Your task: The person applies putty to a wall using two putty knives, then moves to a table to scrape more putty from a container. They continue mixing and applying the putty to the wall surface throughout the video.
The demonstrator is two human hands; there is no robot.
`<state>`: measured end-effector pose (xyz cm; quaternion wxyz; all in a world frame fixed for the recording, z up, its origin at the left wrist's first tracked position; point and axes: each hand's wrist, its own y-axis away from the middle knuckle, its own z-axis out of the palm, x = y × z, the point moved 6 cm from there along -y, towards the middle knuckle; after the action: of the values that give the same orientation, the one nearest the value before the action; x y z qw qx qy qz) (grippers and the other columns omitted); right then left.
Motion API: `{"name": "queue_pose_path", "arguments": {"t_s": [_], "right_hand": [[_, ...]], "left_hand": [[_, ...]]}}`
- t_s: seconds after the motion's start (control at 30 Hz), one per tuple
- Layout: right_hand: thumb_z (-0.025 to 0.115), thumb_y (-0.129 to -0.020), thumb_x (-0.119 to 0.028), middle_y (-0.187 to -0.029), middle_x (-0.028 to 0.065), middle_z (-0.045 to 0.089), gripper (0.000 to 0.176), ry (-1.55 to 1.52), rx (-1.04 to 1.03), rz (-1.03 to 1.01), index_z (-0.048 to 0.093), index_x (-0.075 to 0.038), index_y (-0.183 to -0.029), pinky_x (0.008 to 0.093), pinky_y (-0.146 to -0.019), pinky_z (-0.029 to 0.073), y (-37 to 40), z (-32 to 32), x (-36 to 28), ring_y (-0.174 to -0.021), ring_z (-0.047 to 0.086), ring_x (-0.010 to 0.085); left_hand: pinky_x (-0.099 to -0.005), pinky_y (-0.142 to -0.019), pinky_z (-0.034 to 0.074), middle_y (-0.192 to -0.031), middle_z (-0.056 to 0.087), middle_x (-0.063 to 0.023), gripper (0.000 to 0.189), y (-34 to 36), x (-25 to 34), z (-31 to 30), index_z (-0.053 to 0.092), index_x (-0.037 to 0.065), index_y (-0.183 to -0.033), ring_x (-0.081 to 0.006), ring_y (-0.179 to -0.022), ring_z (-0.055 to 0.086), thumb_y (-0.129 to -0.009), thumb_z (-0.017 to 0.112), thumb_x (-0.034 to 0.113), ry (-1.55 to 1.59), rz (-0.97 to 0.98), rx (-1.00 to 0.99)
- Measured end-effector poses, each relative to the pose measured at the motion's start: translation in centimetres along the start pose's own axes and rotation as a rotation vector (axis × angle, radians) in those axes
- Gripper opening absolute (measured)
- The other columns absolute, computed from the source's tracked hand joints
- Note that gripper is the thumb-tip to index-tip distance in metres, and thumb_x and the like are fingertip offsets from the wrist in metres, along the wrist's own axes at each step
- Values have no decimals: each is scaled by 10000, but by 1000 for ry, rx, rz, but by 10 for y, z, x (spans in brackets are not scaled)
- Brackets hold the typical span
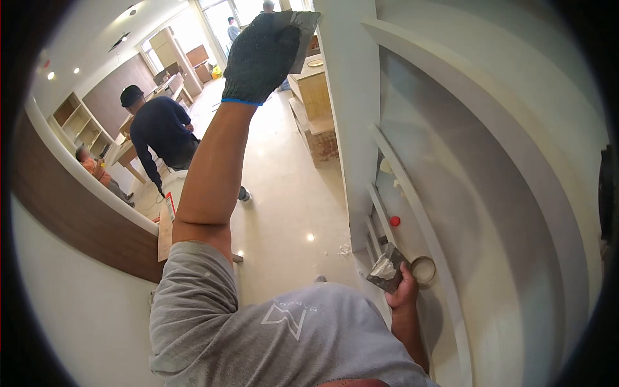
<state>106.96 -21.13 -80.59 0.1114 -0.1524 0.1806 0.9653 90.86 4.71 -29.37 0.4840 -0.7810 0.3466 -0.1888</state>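
My left hand point(259, 57), in a black glove with a blue cuff, is raised high and closed around a putty knife point(305, 40). The broad metal blade lies against or close to the edge of the white upright panel point(351, 97). Lower down, my bare right hand point(405, 287) grips a dark flat putty board point(374, 278) by its edge. A lump of white putty point(385, 267) sits on that board. Just beside the right hand, a roll of tape point(423, 270) lies on a shelf.
White shelving point(412, 174) with a curved front stands at my right, holding a red cap point(394, 220). A person in dark clothes point(161, 129) bends over at the left, and another in orange point(93, 169) is lower. Wooden cabinets point(314, 103) stand ahead on the shiny floor point(277, 180).
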Motion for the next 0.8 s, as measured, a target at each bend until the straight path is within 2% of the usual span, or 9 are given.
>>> {"name": "queue_pose_path", "arguments": {"t_s": [0.17, 0.27, 0.37, 0.47, 0.5, 0.6, 0.63, 0.77, 0.8], "right_hand": [[508, -972, -254, -1176, 79, 646, 330, -17, 32, 27, 577, -56, -1227, 440, -966, 473, 0, -3, 1, -1073, 619, 259], [507, -973, -253, -1171, 79, 648, 327, -17, 42, 15, 580, -53, -1221, 436, -963, 475, -2, -6, 1, -1070, 621, 257], [505, -975, -251, -1175, 79, 646, 328, -12, 42, 32, 576, -53, -1226, 434, -963, 476, -1, -6, 2, -1072, 620, 256], [494, -979, -248, -1193, 85, 637, 337, -8, 37, 23, 563, -47, -1240, 430, -975, 468, 0, -1, 1, -1086, 613, 258], [488, -981, -245, -1205, 90, 631, 344, -13, 34, 23, 555, -41, -1249, 426, -986, 461, 0, -5, 2, -1098, 607, 260], [487, -981, -246, -1204, 90, 633, 345, -3, 11, 23, 557, -42, -1250, 428, -982, 464, -1, -4, 2, -1092, 611, 260], [488, -980, -247, -1198, 88, 637, 341, 3, 1, 22, 561, -45, -1245, 431, -975, 469, -2, -4, 2, -1084, 615, 260], [473, -992, -256, -1225, 108, 618, 365, 18, -16, 23, 541, -25, -1267, 415, -1011, 443, -3, -5, 1, -1124, 593, 261], [473, -993, -257, -1230, 107, 616, 367, 34, -17, 7, 540, -25, -1270, 413, -1016, 438, -3, -3, 0, -1129, 591, 259]], "left_hand": [[-397, -718, 558, -866, 688, -182, 360, 4, -12, 19, 639, 7, -1032, -294, -786, 698, -922, 587, 345, -41, 15, -95], [-398, -738, 550, -904, 689, -170, 322, -3, -12, 20, 641, 42, -1031, -290, -821, 689, -914, 597, 338, -202, 183, -73], [-399, -758, 541, -977, 664, -142, 241, -8, -12, 2, 638, 83, -1027, -291, -872, 671, -919, 594, 294, -35, -95, -92], [-403, -764, 538, -989, 655, -131, 204, 0, 3, 6, 632, 95, -1022, -307, -879, 665, -914, 598, 265, -115, 249, -89], [-408, -766, 536, -980, 662, -135, 223, 7, 1, 14, 623, 82, -1019, -315, -880, 664, -902, 612, 271, 46, 101, -126], [-423, -759, 534, -925, 678, -159, 264, -5, -15, 33, 615, 67, -1018, -326, -859, 670, -882, 636, 292, -136, 215, -104], [-436, -747, 532, -895, 670, -173, 258, -10, -5, 22, 615, 61, -997, -339, -840, 669, -886, 626, 295, -62, 113, -97], [-438, -745, 531, -906, 667, -196, 268, -36, -1, 6, 629, 62, -972, -359, -839, 661, -904, 585, 318, -92, 124, -41], [-399, -772, 532, -958, 676, -175, 287, -42, -3, 4, 636, 58, -1009, -297, -872, 675, -905, 595, 322, -135, 124, -30]]}}
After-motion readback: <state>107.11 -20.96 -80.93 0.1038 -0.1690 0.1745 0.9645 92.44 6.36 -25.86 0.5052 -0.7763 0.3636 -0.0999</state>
